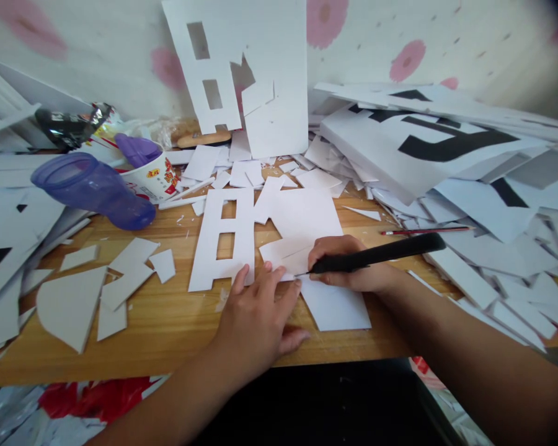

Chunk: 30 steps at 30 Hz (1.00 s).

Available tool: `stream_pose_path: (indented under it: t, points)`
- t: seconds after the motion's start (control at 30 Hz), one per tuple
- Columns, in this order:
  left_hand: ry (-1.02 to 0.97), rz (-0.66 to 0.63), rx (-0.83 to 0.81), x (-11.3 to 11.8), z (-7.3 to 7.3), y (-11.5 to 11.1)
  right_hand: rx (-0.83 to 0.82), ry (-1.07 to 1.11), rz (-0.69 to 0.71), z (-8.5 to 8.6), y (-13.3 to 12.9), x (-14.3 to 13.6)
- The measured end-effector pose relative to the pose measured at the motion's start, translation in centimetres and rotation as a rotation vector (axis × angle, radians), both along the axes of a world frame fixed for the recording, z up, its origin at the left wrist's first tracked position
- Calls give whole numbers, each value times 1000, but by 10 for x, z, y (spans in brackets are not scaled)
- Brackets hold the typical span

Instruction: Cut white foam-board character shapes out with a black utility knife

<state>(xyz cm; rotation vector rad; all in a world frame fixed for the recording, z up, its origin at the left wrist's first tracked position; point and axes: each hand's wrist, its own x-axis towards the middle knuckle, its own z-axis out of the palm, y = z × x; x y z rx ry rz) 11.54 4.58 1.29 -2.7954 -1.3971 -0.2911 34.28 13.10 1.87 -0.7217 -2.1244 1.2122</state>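
Note:
My right hand (341, 263) is closed around a black-handled craft knife (381, 254). Its thin blade tip touches a small white board piece (283, 249) close to a slit in it. This piece lies over a larger white board sheet (307, 214) on the table. My left hand (258, 316) lies spread, palm down, with its fingertips on the small piece's near edge and beside the blade. Left of it, a white board cutout (245, 235) with two rectangular windows lies flat; a fingertip reaches its lower edge.
White board offcuts (125, 266) lie on the wooden table (167, 337). A purple boot-shaped cup (97, 189) and a paper tub (155, 176) stand at left. A windowed board (279, 62) leans on the wall. Board sheets (400, 148) and a red pencil (423, 231) are at right.

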Motion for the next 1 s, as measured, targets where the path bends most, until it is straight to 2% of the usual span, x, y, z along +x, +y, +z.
stream_pose_path:
  t: [0.17,0.33,0.57,0.83,1.0]
  points:
    - [1,17,-9,0,-2,-2,-8,19,12,-1,2,6]
    - [-14,18,14,0,-1,-3,-24,-69,-32,3,4,18]
    - [-16,16,54,-1,-5,-2,-38,-23,66,5,10,22]
    - [8,19,46,-2,-2,-1,-97,-13,99,-2,16,26]
    - [8,21,20,-2,-4,-2,-99,-20,129,1,23,25]
